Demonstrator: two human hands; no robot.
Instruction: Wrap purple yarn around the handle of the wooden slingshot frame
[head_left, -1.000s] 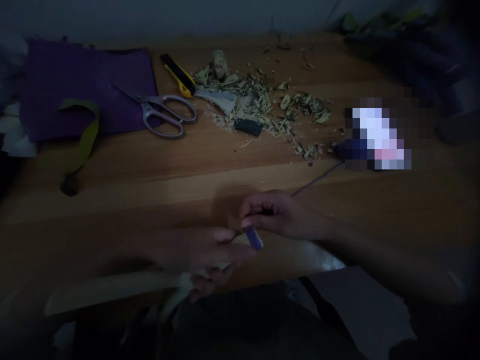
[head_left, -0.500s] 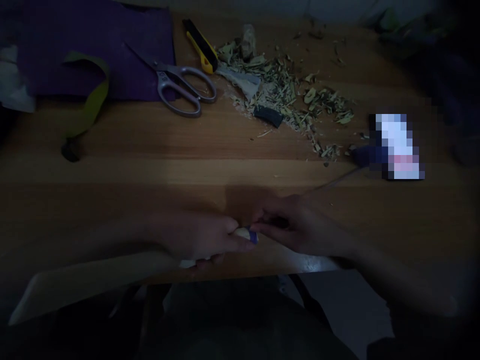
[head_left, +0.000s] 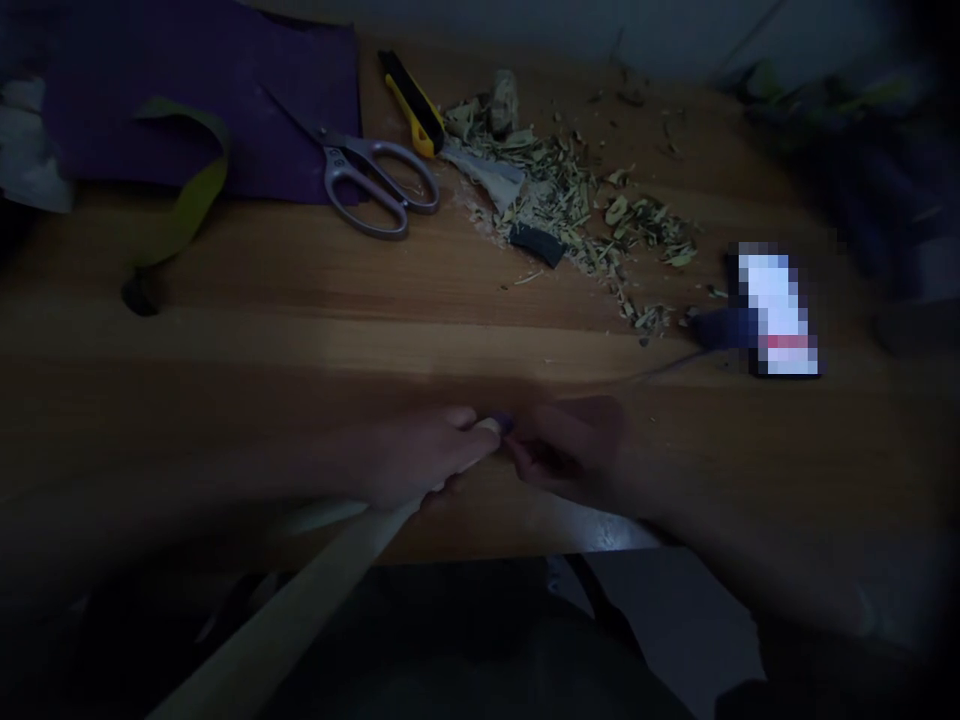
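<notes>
Wooden tabletop [head_left: 300, 330], pale strip [head_left: 300, 610] pinched in left grip [head_left: 412, 455], purple end [head_left: 501, 421] just beyond, right grip [head_left: 574, 440] pressed together beside it

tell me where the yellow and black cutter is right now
In the head view, the cutter lies on the table's far side, left of centre, between the scissors and the pile of shavings.

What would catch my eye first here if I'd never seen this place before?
Probably the bright, pixelated patch at the right, glaring in a dim scene. Next, the yellow-and-black cutter at top centre, beside a heap of greenish shavings. Then, low in the middle, the left hand holding a long pale strip, with the right hand close to its purple-blue tip.
</notes>
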